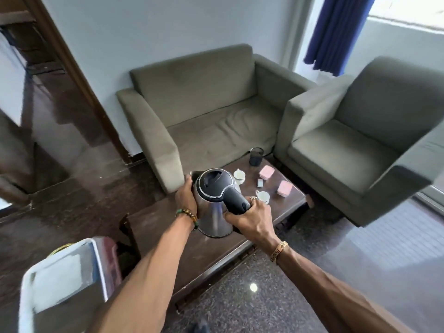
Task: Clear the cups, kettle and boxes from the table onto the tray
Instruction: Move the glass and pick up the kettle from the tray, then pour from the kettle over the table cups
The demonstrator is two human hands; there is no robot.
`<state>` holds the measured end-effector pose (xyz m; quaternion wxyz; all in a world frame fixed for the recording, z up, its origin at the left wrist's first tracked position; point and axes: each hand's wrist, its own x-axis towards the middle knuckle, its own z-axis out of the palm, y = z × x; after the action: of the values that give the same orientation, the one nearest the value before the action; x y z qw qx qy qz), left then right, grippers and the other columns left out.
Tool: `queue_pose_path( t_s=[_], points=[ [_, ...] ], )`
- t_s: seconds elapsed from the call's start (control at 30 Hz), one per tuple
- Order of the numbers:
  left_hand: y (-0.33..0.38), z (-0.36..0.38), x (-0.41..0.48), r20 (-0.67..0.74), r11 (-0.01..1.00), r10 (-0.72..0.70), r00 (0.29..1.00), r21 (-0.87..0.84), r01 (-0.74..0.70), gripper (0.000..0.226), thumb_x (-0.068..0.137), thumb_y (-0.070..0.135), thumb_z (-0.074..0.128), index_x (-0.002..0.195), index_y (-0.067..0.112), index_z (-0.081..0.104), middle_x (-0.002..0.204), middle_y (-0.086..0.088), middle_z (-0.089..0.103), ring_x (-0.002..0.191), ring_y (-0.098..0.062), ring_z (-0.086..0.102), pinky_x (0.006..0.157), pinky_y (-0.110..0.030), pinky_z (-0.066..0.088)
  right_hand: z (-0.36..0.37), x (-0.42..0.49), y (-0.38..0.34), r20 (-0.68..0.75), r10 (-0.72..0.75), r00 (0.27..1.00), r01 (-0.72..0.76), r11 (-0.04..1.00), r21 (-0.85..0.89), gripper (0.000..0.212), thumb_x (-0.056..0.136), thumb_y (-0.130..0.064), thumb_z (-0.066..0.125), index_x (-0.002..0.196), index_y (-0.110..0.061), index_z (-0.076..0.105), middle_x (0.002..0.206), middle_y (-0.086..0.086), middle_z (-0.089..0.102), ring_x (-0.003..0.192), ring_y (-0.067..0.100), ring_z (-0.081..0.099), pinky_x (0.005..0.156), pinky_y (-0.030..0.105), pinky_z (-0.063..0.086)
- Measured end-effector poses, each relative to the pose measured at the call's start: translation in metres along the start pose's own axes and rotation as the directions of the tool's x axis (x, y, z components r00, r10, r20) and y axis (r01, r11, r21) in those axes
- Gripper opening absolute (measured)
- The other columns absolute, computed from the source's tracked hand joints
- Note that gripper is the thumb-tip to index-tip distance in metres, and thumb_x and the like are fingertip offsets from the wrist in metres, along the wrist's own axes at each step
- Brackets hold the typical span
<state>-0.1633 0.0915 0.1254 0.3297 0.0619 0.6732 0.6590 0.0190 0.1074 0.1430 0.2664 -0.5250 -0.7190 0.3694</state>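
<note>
The kettle [215, 217], brushed steel with a black lid and a black handle, is held between both hands over the near half of the dark wooden surface [165, 227]. It leans a little, with its spout turned away from the person. Whether its base touches the wood cannot be told.

The right hand [249, 219] grips the black handle, fingers wrapped round it, with a ring on one finger and a gold bracelet [278, 251] on the wrist. The left hand [186, 198] cups the steel side, thumb up near the spout and fingers out of sight behind the body. A beaded bracelet [188, 216] sits on that wrist.

Further along the surface, beyond the kettle, stand two white cups on saucers: the far cup [239, 175] just past the lid, and the near cup [263, 196] just beside the right hand's knuckles. To their right lie two pink boxes, the far pink box [266, 171] and the near pink box [285, 188], with a small pale box [260, 182] between them and the cups. A dark tumbler [256, 156] stands at the far end.

The tray [60, 280], shiny with a white rim, is at the lower left, well apart from the kettle and off the surface.

A grey-green sofa [204, 104] and a matching armchair [360, 128] flank the far corner, under a blue curtain [336, 32]
</note>
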Motion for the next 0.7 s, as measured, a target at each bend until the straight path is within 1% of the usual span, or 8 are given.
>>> queue_pose_path(
  t_s=[0.07,0.17,0.27,0.37,0.47,0.5,0.57,0.7],
  points=[
    [-0.008,0.028,0.004,0.064,1.000,-0.004,0.998,0.011,0.003,0.038,0.087,0.049,0.059,0.066,0.022,0.076,0.084,0.007,0.073,0.089,-0.015,0.064,0.085,-0.033,0.050,-0.014,0.010,0.013,-0.050,0.032,0.998,-0.033,0.999,-0.008,0.043,0.051,-0.050,0.074,0.056,-0.014,0.052,0.046,-0.006,0.046,0.044,0.008,0.040,0.045,0.033,0.044],
    [-0.018,0.064,0.011,0.176,0.999,-0.005,0.984,0.042,-0.002,0.035,0.088,0.049,0.057,0.070,0.027,0.078,0.082,0.008,0.075,0.082,-0.012,0.065,0.086,-0.035,0.051,-0.029,0.025,0.031,-0.111,0.091,0.990,-0.094,0.996,-0.015,0.039,0.051,-0.050,0.074,0.054,-0.019,0.050,0.049,-0.005,0.050,0.044,0.008,0.044,0.044,0.028,0.043],
    [-0.028,0.093,0.020,0.203,0.999,-0.015,0.979,0.048,0.005,0.041,0.086,0.052,0.057,0.086,0.018,0.078,0.092,0.002,0.076,0.081,-0.010,0.065,0.085,-0.035,0.051,-0.038,0.035,0.043,-0.135,0.140,0.981,-0.141,0.990,0.004,0.040,0.051,-0.049,0.075,0.059,-0.016,0.053,0.051,0.001,0.056,0.044,0.009,0.047,0.045,0.032,0.048],
    [-0.028,0.134,0.033,0.268,0.998,-0.028,0.963,0.068,0.010,0.043,0.091,0.046,0.055,0.085,0.009,0.076,0.090,-0.006,0.075,0.077,-0.013,0.064,0.083,-0.038,0.051,-0.051,0.061,0.055,-0.173,0.171,0.970,-0.171,0.985,0.012,0.039,0.054,-0.043,0.076,0.065,-0.013,0.055,0.055,0.007,0.059,0.043,0.012,0.048,0.044,0.039,0.049],
    [-0.026,0.168,0.042,0.325,0.998,-0.062,0.944,0.021,0.059,0.039,0.094,0.040,0.053,0.089,0.009,0.075,0.100,-0.013,0.073,0.093,-0.021,0.067,0.092,-0.041,0.050,-0.065,0.083,0.062,-0.174,0.201,0.964,-0.202,0.979,0.012,0.042,0.058,-0.044,0.076,0.062,-0.009,0.055,0.057,0.012,0.060,0.045,0.025,0.053,0.046,0.043,0.050],
    [-0.024,0.176,0.045,0.344,0.996,-0.087,0.935,0.016,0.086,0.041,0.093,0.043,0.053,0.095,0.008,0.075,0.105,-0.015,0.072,0.100,-0.025,0.067,0.095,-0.043,0.050,-0.068,0.090,0.063,-0.185,0.207,0.961,-0.208,0.978,0.014,0.043,0.058,-0.045,0.076,0.061,-0.009,0.054,0.056,0.012,0.059,0.044,0.021,0.050,0.046,0.042,0.050],
    [-0.022,0.190,0.053,0.339,0.993,-0.094,0.936,0.094,0.066,0.047,0.089,0.052,0.052,0.098,0.012,0.076,0.107,-0.013,0.073,0.102,-0.025,0.067,0.096,-0.042,0.050,-0.074,0.102,0.062,-0.198,0.226,0.954,-0.224,0.974,0.033,0.045,0.060,-0.047,0.077,0.061,-0.009,0.054,0.056,0.012,0.060,0.045,0.014,0.049,0.046,0.041,0.051],
    [-0.021,0.214,0.066,0.341,0.987,-0.096,0.935,0.157,0.044,0.057,0.079,0.063,0.050,0.099,0.016,0.075,0.110,-0.012,0.072,0.112,-0.032,0.063,0.100,-0.048,0.046,-0.085,0.123,0.064,-0.197,0.256,0.946,-0.251,0.967,0.051,0.046,0.060,-0.049,0.077,0.057,-0.011,0.052,0.056,0.011,0.062,0.046,0.019,0.052,0.049,0.042,0.053]
  ],
)
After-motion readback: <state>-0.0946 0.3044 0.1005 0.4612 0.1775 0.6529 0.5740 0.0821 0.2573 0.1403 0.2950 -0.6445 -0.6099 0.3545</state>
